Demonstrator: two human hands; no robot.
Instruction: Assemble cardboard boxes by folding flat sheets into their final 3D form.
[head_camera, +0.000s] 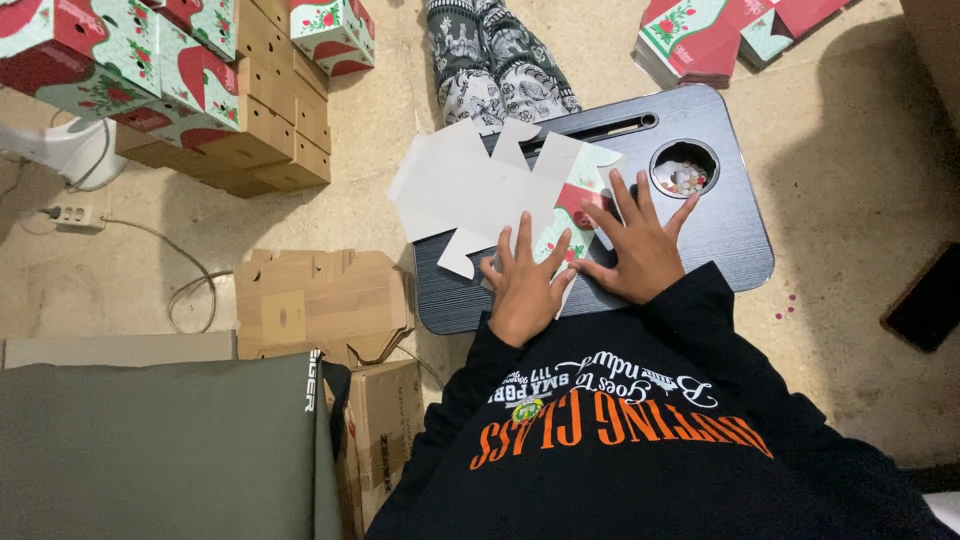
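the flat, unfolded carton blank (480, 190), white inside with a red and green printed panel showing, lies on the left half of the black lap bench (720, 215), overhanging its left edge. the left hand (525, 285) and right hand (640, 250) press palm-down on its near end, fingers spread apart and gripping nothing. a round cup hole (684, 168) holding small bits sits at the bench's far right corner.

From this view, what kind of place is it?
Probably a home floor used for box folding: both hands press a flat white cardboard blank on a black lap desk, beside stacked red-and-green printed boxes.
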